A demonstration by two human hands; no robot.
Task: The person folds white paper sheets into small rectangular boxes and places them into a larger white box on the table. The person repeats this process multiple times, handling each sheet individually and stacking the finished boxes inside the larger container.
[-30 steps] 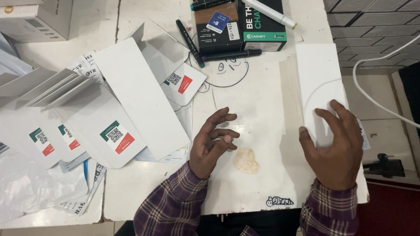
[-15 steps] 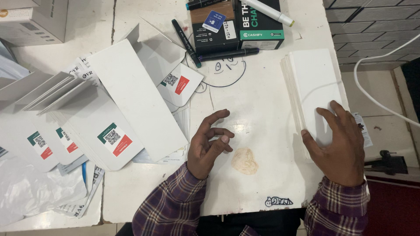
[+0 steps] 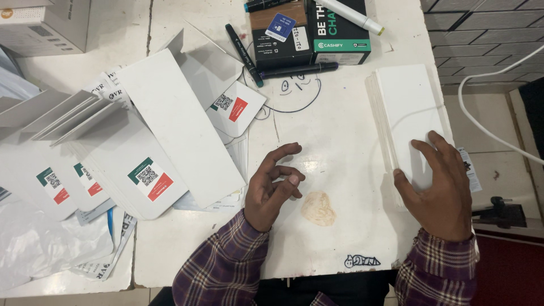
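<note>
Right hand (image 3: 439, 190) lay flat, fingers spread, on stack of white cards (image 3: 405, 122) at worktop (image 3: 340, 141) right edge, pressing not gripping. Left hand (image 3: 272, 187) rested empty, fingers loosely curled, on bare worktop beside tan stain (image 3: 318, 208). Labelled white envelopes (image 3: 141, 158) fanned left, black markers (image 3: 243, 54) above.

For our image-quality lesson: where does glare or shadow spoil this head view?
Head view: soft glare whitens the table near the left hand; the right hand throws faint shadow on the white card stack; focus is sharp, edges slightly bowed.
</note>
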